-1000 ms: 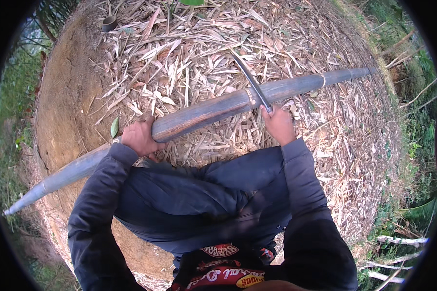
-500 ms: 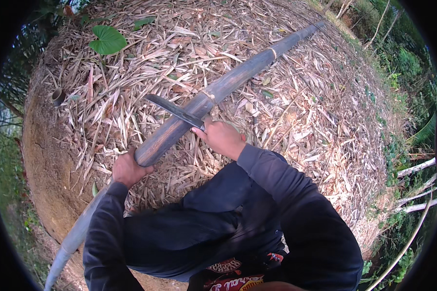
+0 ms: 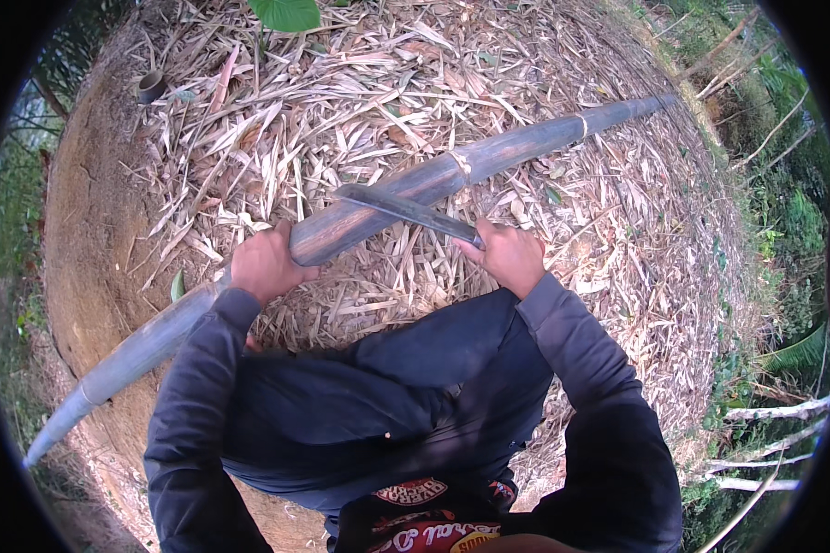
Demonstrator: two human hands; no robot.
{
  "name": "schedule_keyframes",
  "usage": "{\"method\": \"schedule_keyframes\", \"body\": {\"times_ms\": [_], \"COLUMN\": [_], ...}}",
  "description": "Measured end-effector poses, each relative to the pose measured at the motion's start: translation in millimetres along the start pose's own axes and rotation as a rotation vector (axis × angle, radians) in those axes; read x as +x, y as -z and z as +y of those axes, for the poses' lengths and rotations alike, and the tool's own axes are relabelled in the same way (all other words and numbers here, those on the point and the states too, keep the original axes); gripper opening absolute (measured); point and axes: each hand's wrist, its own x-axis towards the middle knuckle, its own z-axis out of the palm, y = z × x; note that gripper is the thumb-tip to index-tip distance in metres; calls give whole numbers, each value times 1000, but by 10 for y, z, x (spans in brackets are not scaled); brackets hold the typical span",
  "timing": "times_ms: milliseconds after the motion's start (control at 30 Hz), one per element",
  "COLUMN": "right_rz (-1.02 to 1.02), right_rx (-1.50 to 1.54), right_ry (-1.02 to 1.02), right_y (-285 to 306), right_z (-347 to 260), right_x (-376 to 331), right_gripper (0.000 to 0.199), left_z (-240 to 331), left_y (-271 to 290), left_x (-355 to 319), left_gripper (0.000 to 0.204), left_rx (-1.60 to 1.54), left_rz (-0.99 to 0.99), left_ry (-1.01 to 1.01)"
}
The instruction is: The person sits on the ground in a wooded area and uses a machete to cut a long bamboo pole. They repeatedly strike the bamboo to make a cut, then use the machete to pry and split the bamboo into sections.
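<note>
A long grey-brown bamboo pole runs from the far right toward the near left. My left hand is closed around it, where a darker, scraped stretch ends and a paler grey length carries on. Whether these are one piece is hidden by the hand. My right hand grips the handle of a machete, to the right of the pole. The dark blade slants across the top of the scraped stretch, its tip past the far side. A raised node ring shows just beyond the blade.
Dry bamboo leaves cover the ground around the pole. Bare brown soil lies to the left, with a short hollow stub nearby. A green leaf stands at the top. Pale branches and greenery edge the right.
My right hand has drawn away from the pole to the right, with more of the machete showing. The view has turned, so the pole lies flatter. My left hand keeps its hold.
</note>
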Motion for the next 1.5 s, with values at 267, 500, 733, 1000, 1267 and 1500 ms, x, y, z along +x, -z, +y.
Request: {"method": "schedule_keyframes", "body": {"times_ms": [267,500,733,1000,1267,1500], "right_rz": [119,170,284,36,2,-57], "right_rx": [1,53,115,356,531,451], "right_ry": [12,-45,-459,-149,-96,-168], "right_y": [-246,-435,-413,-525,-959,-936], "right_z": [193,183,706,574,1019,1083], "right_x": [-8,8,283,89,306,379], "right_gripper": [53,54,61,52,57,64], "left_z": [-97,-141,-149,-429,2065,2863], "left_y": [25,59,149,242,667,402], "left_x": [44,-9,-12,-72,-1776,-2018], "left_gripper": [80,98,100,67,27,27], "left_rx": [-3,45,61,66,-1187,-1332], "left_rz": [-32,12,3,176,172,35], "left_ry": [-25,-58,-98,-285,-1220,-1591]}}
